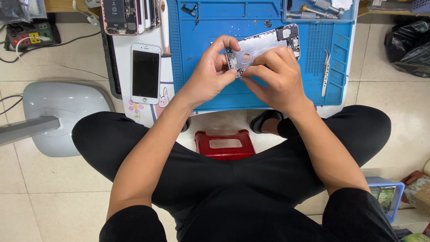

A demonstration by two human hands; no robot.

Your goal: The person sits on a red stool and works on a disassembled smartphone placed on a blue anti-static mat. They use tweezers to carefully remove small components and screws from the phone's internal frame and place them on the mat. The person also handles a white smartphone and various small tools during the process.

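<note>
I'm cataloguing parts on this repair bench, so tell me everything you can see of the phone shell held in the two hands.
The phone shell is a flat, silver-grey metal back housing with its inside facing up, the screen removed. A round hole sits near its middle, and small dark parts cluster at the far right corner. It is held tilted above the blue mat, clear of it. The left hand pinches its near left end, and the right hand lies over its lower edge, fingertips at the same end.
</note>
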